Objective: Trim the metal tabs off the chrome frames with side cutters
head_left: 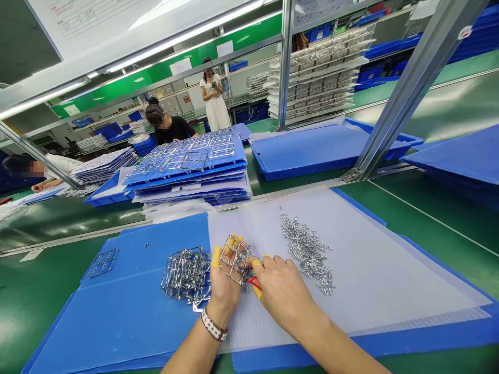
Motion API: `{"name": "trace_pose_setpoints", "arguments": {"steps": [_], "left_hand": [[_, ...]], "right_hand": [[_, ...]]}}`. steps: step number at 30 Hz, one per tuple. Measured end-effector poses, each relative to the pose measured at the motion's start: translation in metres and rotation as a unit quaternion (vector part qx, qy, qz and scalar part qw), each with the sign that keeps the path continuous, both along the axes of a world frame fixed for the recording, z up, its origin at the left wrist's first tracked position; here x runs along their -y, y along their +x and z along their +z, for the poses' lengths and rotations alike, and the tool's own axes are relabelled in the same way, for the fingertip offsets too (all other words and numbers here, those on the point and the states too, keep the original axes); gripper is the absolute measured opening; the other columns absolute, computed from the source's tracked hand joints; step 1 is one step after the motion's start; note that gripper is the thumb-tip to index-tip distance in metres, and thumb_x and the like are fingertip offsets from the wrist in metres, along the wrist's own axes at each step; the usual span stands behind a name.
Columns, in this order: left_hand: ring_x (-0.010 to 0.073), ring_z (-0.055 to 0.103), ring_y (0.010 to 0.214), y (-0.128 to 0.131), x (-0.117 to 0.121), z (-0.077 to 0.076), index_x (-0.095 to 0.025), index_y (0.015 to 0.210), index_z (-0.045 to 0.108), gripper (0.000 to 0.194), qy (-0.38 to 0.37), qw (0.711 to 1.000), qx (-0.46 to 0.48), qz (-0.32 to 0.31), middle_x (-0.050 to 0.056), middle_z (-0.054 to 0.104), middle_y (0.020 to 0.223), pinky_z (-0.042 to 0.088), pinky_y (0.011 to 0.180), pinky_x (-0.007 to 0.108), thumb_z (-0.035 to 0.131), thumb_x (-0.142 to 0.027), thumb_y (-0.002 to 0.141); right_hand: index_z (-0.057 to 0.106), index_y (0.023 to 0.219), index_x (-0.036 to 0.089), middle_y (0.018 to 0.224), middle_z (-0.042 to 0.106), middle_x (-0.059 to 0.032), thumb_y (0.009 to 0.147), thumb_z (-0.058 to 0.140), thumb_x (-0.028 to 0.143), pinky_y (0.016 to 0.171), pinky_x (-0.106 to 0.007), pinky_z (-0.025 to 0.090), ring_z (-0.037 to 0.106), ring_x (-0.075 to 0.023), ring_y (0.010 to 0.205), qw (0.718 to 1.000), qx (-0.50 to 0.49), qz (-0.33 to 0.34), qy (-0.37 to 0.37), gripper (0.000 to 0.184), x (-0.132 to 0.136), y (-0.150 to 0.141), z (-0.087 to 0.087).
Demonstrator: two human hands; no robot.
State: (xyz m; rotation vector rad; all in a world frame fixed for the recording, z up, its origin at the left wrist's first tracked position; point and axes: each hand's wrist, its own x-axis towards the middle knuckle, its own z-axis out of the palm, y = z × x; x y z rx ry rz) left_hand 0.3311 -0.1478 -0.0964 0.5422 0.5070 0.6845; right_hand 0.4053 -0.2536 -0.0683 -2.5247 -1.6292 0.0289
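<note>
My left hand point(225, 291), palm up with yellow finger covers, holds a small silver metal frame point(235, 258) with cross bars. Small shiny metal pieces lie beside the frame near the palm. Close against the frame's right side, my right hand point(284, 292) is closed round a red-handled tool point(254, 282); its working end is hidden among the metal pieces. To the left lies a heap of similar metal frames point(185, 275) on a blue sheet point(128, 311). A pile of small twisted-looking metal pieces point(307, 252) spreads over a whitish plastic sheet point(362, 259) at right.
One separate frame point(102, 262) lies at far left. Beyond the bench edge stand stacked blue sheets with frames point(187, 156) and a blue tray point(307, 150). A slanted metal post point(405, 88) rises at right. Several people are in the background.
</note>
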Motion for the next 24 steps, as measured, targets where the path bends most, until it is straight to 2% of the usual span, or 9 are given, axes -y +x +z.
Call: {"name": "trace_pose_setpoints", "arguments": {"steps": [3, 6, 10, 12, 13, 16, 19, 21, 24], "left_hand": [[0.0285, 0.051, 0.116, -0.002, 0.002, -0.003, -0.02, 0.114, 0.062, 0.046, 0.048, 0.999, -0.013, -0.003, 0.011, 0.057, 0.126, 0.049, 0.084, 0.039, 0.044, -0.051, 0.085], [0.0287, 0.044, 0.123, -0.007, 0.007, -0.007, -0.022, 0.127, 0.053, 0.051, 0.244, 0.968, -0.065, 0.007, 0.011, 0.052, 0.132, 0.041, 0.096, 0.045, 0.039, -0.051, 0.088], [0.0303, 0.036, 0.128, -0.013, 0.014, -0.007, -0.023, 0.138, 0.041, 0.056, 0.636, 0.761, -0.128, 0.009, 0.013, 0.045, 0.136, 0.026, 0.107, 0.05, 0.05, -0.038, 0.085], [0.0322, 0.032, 0.13, -0.015, 0.015, -0.005, -0.023, 0.14, 0.036, 0.063, 0.715, 0.686, -0.137, 0.012, 0.014, 0.041, 0.139, 0.021, 0.109, 0.052, 0.055, -0.036, 0.082], [0.0329, 0.028, 0.133, -0.015, 0.014, -0.004, -0.023, 0.141, 0.034, 0.066, 0.718, 0.681, -0.143, 0.02, 0.014, 0.037, 0.142, 0.018, 0.109, 0.052, 0.057, -0.036, 0.08], [0.0317, 0.021, 0.136, -0.015, 0.008, 0.0, -0.028, 0.143, 0.03, 0.07, 0.576, 0.805, -0.134, 0.052, 0.01, 0.023, 0.151, 0.019, 0.11, 0.049, 0.057, -0.045, 0.08], [0.0292, 0.044, 0.123, -0.009, 0.0, 0.004, -0.03, 0.139, 0.035, 0.062, 0.252, 0.967, -0.04, -0.009, 0.01, 0.037, 0.144, 0.036, 0.099, 0.046, 0.043, -0.057, 0.084], [0.029, 0.057, 0.106, -0.004, -0.004, 0.004, -0.024, 0.135, 0.041, 0.064, 0.069, 0.994, 0.028, -0.085, 0.014, 0.052, 0.131, 0.043, 0.09, 0.045, 0.039, -0.062, 0.084], [0.0287, 0.063, 0.092, 0.0, -0.01, 0.003, -0.021, 0.13, 0.046, 0.062, -0.059, 0.985, 0.086, -0.139, 0.014, 0.064, 0.11, 0.044, 0.086, 0.046, 0.043, -0.061, 0.082]], "right_hand": [[0.062, 0.097, 0.02, 0.089, 0.065, -0.008, 0.081, 0.054, 0.025, 0.074, -0.037, 0.036, 0.057, -0.0255, 0.088, 0.998, -0.061, -0.017, 0.029, 0.019, 0.006, 0.01, -0.001], [0.06, 0.094, 0.019, 0.087, 0.064, -0.0058, 0.08, 0.054, 0.038, 0.07, -0.033, 0.04, 0.057, -0.0211, 0.08, 0.947, -0.288, -0.053, 0.129, 0.024, 0.004, 0.019, -0.005], [0.055, 0.089, 0.018, 0.071, 0.059, 0.0003, 0.076, 0.055, 0.053, 0.055, -0.027, 0.038, 0.052, -0.0139, 0.061, 0.749, -0.591, -0.091, 0.286, 0.037, -0.011, 0.018, -0.009], [0.055, 0.089, 0.017, 0.072, 0.058, 0.0006, 0.072, 0.061, 0.051, 0.055, -0.026, 0.039, 0.052, -0.0134, 0.062, 0.7, -0.63, -0.088, 0.323, 0.039, -0.017, 0.017, -0.007], [0.056, 0.089, 0.017, 0.074, 0.059, 0.0001, 0.071, 0.063, 0.049, 0.057, -0.026, 0.041, 0.053, -0.0137, 0.064, 0.701, -0.625, -0.085, 0.334, 0.037, -0.018, 0.018, -0.006], [0.056, 0.095, 0.018, 0.083, 0.061, -0.0028, 0.077, 0.059, 0.038, 0.065, -0.029, 0.044, 0.055, -0.0152, 0.07, 0.784, -0.497, -0.062, 0.367, 0.027, -0.017, 0.022, -0.005], [0.056, 0.102, 0.019, 0.09, 0.062, -0.0056, 0.08, 0.048, 0.014, 0.073, -0.033, 0.044, 0.056, -0.0178, 0.081, 0.896, -0.252, 0.072, 0.359, 0.024, -0.015, 0.017, -0.01], [0.057, 0.105, 0.02, 0.092, 0.061, -0.0063, 0.073, 0.046, 0.003, 0.081, -0.038, 0.042, 0.054, -0.0202, 0.088, 0.929, -0.11, 0.176, 0.305, 0.038, -0.015, 0.008, -0.016], [0.054, 0.111, 0.02, 0.093, 0.061, -0.0055, 0.066, 0.052, -0.001, 0.087, -0.043, 0.039, 0.054, -0.0221, 0.09, 0.947, -0.025, 0.224, 0.227, 0.05, -0.015, -0.004, -0.021]]}}
